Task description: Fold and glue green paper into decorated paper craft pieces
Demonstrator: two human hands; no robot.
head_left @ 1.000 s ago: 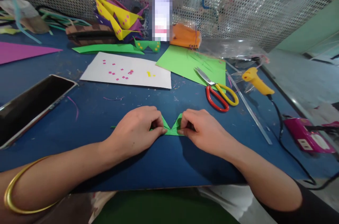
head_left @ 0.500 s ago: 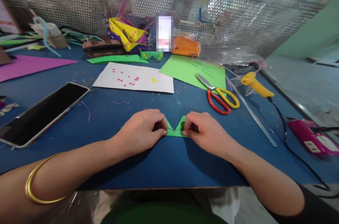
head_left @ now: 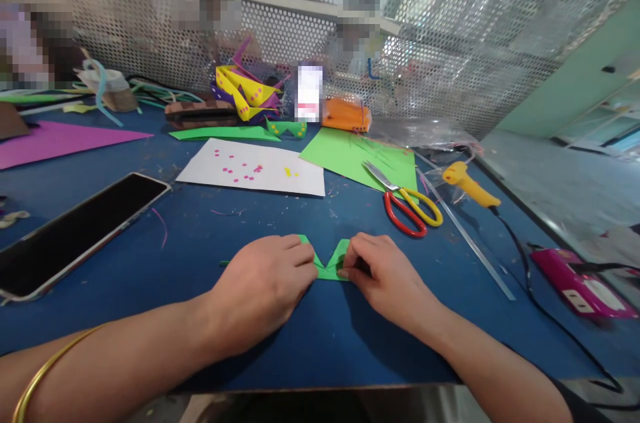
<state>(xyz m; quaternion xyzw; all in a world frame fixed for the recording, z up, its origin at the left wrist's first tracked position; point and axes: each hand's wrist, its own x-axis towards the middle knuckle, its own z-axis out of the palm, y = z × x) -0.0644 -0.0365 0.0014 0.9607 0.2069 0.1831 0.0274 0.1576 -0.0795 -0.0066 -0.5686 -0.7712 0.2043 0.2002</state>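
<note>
We have the small green paper piece [head_left: 330,264] flat on the blue table [head_left: 200,243], nearer to us than the scissors [head_left: 407,206] and well apart from them. Our left hand [head_left: 265,283] pins one end under curled fingers; our right hand [head_left: 385,276] pinches the other end between thumb and fingertips. Two flaps are already folded up into a V between our hands, so the folding looks partly done. The creases under our fingers seem unfinished, and the glue gun [head_left: 470,186] beyond the scissors lies unused. Finished folded pieces [head_left: 245,93] sit far behind the scissors.
</note>
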